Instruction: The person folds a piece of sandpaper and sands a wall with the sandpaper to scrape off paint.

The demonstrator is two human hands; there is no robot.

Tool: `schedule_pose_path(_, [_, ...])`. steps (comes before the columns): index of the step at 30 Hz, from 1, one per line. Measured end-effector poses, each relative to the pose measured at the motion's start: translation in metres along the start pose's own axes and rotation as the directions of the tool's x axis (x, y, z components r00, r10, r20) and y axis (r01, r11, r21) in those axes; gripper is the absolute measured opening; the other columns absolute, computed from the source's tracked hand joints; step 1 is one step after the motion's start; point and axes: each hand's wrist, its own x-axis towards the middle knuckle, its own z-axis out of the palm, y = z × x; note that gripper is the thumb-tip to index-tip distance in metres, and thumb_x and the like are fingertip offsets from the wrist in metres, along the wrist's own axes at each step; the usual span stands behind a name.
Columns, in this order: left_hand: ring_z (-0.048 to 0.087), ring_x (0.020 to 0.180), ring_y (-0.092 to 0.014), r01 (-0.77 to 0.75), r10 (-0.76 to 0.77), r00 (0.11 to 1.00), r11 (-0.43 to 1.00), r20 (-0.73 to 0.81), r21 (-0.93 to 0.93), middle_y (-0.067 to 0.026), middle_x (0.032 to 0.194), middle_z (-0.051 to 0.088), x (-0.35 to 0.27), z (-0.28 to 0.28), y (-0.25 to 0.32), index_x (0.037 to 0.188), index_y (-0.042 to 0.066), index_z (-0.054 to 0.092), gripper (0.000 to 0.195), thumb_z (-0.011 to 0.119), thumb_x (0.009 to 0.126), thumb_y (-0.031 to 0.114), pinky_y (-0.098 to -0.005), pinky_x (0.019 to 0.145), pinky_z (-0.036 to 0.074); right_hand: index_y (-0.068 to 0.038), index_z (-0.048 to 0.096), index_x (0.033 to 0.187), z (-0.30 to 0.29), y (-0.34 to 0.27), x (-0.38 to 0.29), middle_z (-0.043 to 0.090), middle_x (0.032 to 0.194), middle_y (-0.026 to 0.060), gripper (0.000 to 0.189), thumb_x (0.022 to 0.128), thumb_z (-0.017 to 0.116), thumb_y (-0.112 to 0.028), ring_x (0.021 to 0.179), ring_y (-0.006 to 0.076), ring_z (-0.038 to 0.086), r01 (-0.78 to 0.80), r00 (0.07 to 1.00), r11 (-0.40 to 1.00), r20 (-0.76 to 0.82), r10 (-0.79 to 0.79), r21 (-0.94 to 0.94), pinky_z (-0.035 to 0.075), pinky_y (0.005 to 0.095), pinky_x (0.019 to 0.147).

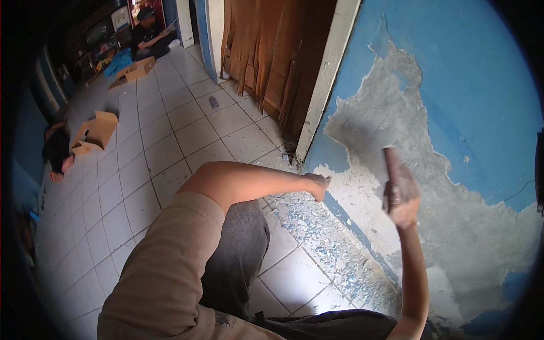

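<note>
Before me stands a blue wall (480, 106) with a wide patch of bare grey plaster (374, 114) where the paint has come off. My right hand (401, 199) is blurred and grips a slim, dark reddish-brown tool (392, 163), its upper end close to the bare patch. What kind of tool it is cannot be made out. My left hand (318, 185) is low by the wall, near the ragged edge of the blue paint. Its fingers look curled, and whether they hold anything is hidden. Paint flakes (314, 233) lie thick along the wall's foot.
A splintered wooden door (263, 55) stands in a white frame (327, 80) beside the wall. White floor tiles (199, 131) stretch left, with a cardboard box (95, 131) and another box (134, 70) farther off. One person (148, 38) sits at the back; another (57, 146) is at the left.
</note>
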Motion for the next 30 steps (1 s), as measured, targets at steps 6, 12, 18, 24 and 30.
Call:
schedule_pose_path(6, [0.057,0.096,-0.023,-0.286,0.064,0.659,0.943,0.750,0.171,-0.0091,0.118,0.052,-0.002,0.027,0.020,0.113,0.005,0.052,0.048,0.062,0.074,0.032,-0.0421,0.077,0.047,-0.008,0.036,0.128,-0.003,0.003,0.015,0.040,0.130,0.0093,0.040,0.090,0.030,-0.016,0.121,0.0231,0.037,-0.091,0.957,0.940,0.233,0.174,-0.328,0.020,0.0421,0.105])
schedule_pose_path(12, [0.057,0.095,-0.026,-0.383,0.232,0.710,0.919,0.665,0.088,-0.0103,0.117,0.053,0.007,0.035,0.031,0.113,0.004,0.051,0.048,0.061,0.075,0.032,-0.0435,0.077,0.046,-0.015,0.030,0.132,0.014,0.008,0.019,0.032,0.136,0.0011,0.042,0.091,0.021,-0.017,0.126,0.0203,0.030,-0.130,0.953,0.939,0.220,0.207,-0.318,0.014,0.0512,0.104])
schedule_pose_path(18, [0.060,0.086,-0.029,-0.390,0.223,0.745,0.910,0.628,0.139,-0.0152,0.115,0.053,0.017,0.037,0.023,0.112,0.001,0.053,0.048,0.062,0.073,0.028,-0.0353,0.073,0.049,-0.014,0.028,0.134,0.018,-0.005,0.000,0.033,0.136,0.0026,0.045,0.089,0.030,-0.013,0.126,0.0201,0.030,-0.164,0.918,0.959,0.320,0.235,-0.233,0.013,0.0513,0.104])
schedule_pose_path(24, [0.060,0.087,-0.028,-0.373,0.217,0.724,0.922,0.655,0.107,-0.0155,0.116,0.052,0.013,0.035,0.028,0.113,0.001,0.052,0.051,0.063,0.072,0.030,-0.0368,0.075,0.049,-0.016,0.017,0.137,0.003,0.001,0.038,0.022,0.141,0.0002,0.059,0.082,0.037,-0.009,0.129,0.0174,0.023,-0.321,0.904,0.858,0.142,0.404,-0.400,0.011,0.0512,0.105])
schedule_pose_path(30, [0.060,0.089,-0.029,-0.393,0.203,0.713,0.909,0.671,0.143,-0.0138,0.118,0.051,0.018,0.042,0.034,0.115,0.003,0.051,0.051,0.062,0.074,0.031,-0.0403,0.078,0.047,-0.019,0.018,0.137,0.020,-0.008,0.026,0.021,0.141,0.0009,0.057,0.083,0.037,-0.013,0.129,0.0166,0.023,-0.276,0.878,0.888,0.278,0.389,-0.368,0.011,0.0501,0.105])
